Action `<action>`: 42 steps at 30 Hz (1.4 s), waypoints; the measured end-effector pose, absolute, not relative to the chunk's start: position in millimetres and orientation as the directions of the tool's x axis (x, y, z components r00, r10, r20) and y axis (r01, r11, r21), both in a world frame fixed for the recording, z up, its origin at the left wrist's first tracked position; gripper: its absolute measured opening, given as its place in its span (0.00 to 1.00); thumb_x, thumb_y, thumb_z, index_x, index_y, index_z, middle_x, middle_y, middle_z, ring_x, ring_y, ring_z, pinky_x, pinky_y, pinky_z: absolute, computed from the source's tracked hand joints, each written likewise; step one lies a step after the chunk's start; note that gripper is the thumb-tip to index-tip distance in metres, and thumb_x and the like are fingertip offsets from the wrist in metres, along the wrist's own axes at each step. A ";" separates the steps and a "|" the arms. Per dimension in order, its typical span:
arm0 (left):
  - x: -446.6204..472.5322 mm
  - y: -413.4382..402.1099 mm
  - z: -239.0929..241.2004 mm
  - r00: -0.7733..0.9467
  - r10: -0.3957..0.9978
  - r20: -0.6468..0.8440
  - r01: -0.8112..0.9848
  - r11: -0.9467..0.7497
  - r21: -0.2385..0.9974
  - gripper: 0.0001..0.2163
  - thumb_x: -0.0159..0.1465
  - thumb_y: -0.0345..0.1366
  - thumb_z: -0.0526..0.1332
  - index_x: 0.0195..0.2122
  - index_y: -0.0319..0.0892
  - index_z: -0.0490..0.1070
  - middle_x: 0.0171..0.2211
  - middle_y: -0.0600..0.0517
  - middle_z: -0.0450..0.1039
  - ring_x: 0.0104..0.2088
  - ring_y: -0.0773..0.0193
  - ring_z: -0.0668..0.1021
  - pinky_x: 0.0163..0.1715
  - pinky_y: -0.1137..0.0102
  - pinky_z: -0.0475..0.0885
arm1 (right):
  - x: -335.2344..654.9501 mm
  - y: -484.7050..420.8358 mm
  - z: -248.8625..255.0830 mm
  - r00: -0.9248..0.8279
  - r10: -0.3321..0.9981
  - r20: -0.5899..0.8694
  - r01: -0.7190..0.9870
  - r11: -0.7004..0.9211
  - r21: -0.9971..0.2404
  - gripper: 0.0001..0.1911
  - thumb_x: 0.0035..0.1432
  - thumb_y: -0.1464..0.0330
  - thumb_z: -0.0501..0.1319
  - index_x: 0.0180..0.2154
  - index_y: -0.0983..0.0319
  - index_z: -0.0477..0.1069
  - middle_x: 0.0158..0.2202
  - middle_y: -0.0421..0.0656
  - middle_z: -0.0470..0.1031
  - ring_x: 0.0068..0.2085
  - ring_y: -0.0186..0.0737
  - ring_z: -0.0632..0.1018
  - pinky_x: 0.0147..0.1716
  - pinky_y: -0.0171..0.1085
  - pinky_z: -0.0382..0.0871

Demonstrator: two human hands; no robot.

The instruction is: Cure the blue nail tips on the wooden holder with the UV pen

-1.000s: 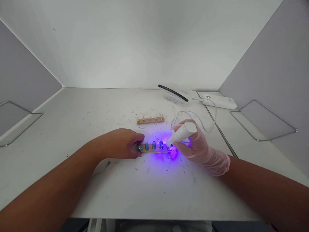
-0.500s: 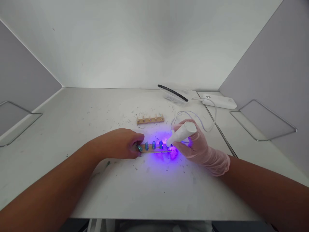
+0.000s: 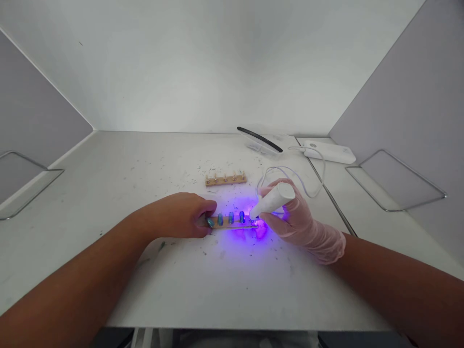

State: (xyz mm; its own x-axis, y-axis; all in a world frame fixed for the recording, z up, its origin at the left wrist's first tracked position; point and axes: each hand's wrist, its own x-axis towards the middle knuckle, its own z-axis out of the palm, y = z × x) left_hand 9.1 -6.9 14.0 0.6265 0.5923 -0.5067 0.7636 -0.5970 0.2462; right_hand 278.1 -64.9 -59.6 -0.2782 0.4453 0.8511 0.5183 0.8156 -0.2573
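A narrow wooden nail display stand (image 3: 235,225) lies on the white table, carrying several blue-green nail tips (image 3: 231,218) in a row. Its left end is pinched between the thumb and fingers of my left hand (image 3: 190,215), which is bare. In a pink glove, my right hand (image 3: 295,217) grips a white handheld UV nail lamp (image 3: 273,199). The lamp's lit head is tilted down over the right end of the stand, covering whatever tip sits there. Violet light spreads over the stand and the tabletop around it.
A second wooden stand (image 3: 225,181) with several clear tips lies behind. Farther back are a black nail file (image 3: 259,139) on a clear container (image 3: 263,150) and a white power bank (image 3: 329,152) with a cable (image 3: 321,181). Wire frames (image 3: 397,180) stand at both sides; dark specks dot the table.
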 end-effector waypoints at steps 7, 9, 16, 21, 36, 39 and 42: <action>7.6 -6.1 11.9 0.628 0.590 -0.508 0.764 -0.591 0.259 0.09 0.59 0.41 0.60 0.29 0.47 0.60 0.27 0.54 0.70 0.27 0.62 0.67 0.28 0.64 0.56 | 279.1 -65.7 -60.1 -0.288 0.464 0.838 0.527 0.807 -0.266 0.24 0.58 0.74 0.63 0.54 0.51 0.68 0.40 0.41 0.78 0.36 0.43 0.77 0.42 0.49 0.72; 7.5 -6.0 11.4 0.627 0.589 -0.510 0.764 -0.594 0.253 0.09 0.59 0.41 0.60 0.30 0.47 0.60 0.27 0.54 0.70 0.27 0.62 0.68 0.28 0.64 0.56 | 278.3 -65.5 -59.2 -0.285 0.455 0.844 0.536 0.805 -0.253 0.22 0.59 0.74 0.63 0.54 0.51 0.68 0.38 0.40 0.78 0.36 0.43 0.77 0.41 0.49 0.72; 7.7 -6.8 14.1 0.621 0.592 -0.514 0.768 -0.591 0.248 0.09 0.59 0.41 0.60 0.29 0.47 0.60 0.27 0.54 0.70 0.27 0.62 0.68 0.28 0.64 0.56 | 277.1 -65.5 -57.3 -0.293 0.451 0.843 0.537 0.807 -0.245 0.19 0.60 0.73 0.63 0.52 0.52 0.68 0.37 0.40 0.77 0.35 0.42 0.77 0.39 0.49 0.73; 8.1 -6.4 13.7 0.630 0.589 -0.506 0.761 -0.598 0.251 0.09 0.59 0.42 0.60 0.29 0.47 0.60 0.27 0.54 0.70 0.27 0.61 0.68 0.28 0.64 0.57 | 277.5 -65.7 -57.6 -0.289 0.449 0.846 0.535 0.808 -0.247 0.20 0.60 0.73 0.63 0.52 0.52 0.69 0.37 0.40 0.78 0.34 0.42 0.77 0.39 0.48 0.73; 10.2 -7.0 14.1 0.612 0.596 -0.520 0.772 -0.592 0.229 0.08 0.58 0.40 0.60 0.29 0.47 0.60 0.27 0.54 0.70 0.27 0.62 0.68 0.27 0.64 0.56 | 277.3 -65.9 -56.8 -0.286 0.454 0.844 0.532 0.808 -0.254 0.20 0.62 0.73 0.62 0.54 0.53 0.67 0.37 0.40 0.78 0.32 0.41 0.76 0.37 0.47 0.71; 9.0 -6.7 13.9 0.618 0.597 -0.512 0.769 -0.597 0.231 0.08 0.58 0.40 0.60 0.29 0.47 0.60 0.27 0.55 0.70 0.27 0.62 0.68 0.27 0.64 0.57 | 277.6 -65.8 -57.9 -0.284 0.465 0.838 0.534 0.803 -0.265 0.18 0.62 0.72 0.63 0.53 0.53 0.69 0.36 0.39 0.77 0.32 0.41 0.75 0.37 0.47 0.71; 8.3 -6.7 13.3 0.622 0.597 -0.507 0.764 -0.604 0.227 0.08 0.59 0.40 0.60 0.29 0.47 0.59 0.27 0.55 0.70 0.27 0.62 0.68 0.27 0.64 0.57 | 278.4 -65.9 -59.4 -0.279 0.470 0.837 0.536 0.800 -0.270 0.18 0.62 0.71 0.63 0.53 0.53 0.69 0.36 0.40 0.77 0.33 0.41 0.75 0.38 0.48 0.72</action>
